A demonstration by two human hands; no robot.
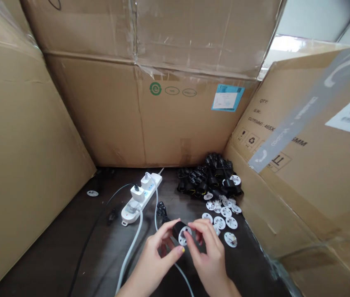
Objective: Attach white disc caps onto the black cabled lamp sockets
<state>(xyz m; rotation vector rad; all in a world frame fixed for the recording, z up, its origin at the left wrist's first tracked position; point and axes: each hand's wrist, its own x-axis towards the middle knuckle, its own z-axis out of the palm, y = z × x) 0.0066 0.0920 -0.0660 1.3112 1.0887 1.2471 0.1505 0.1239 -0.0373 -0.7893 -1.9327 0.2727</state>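
Note:
Low in the middle of the head view, my left hand point(159, 251) is closed around a small black cylindrical housing point(178, 227), its thumb below and fingers behind. A round white disc point(181, 240) with dark holes covers the end of the housing that faces me. My right hand point(209, 250) grips the same part from the right, with its thumb pressed against the disc and its index finger at the upper rim. Just behind the housing lies a bunched black cord point(162, 211); whether it joins the housing is hard to see.
Several loose white discs point(219, 222) lie to the right, in front of a heap of black housings and cords point(207, 175). A white power strip point(145, 199) with plugged-in adapters and cables is left of centre. Cardboard boxes point(109, 115) wall in the dark tabletop point(54, 255).

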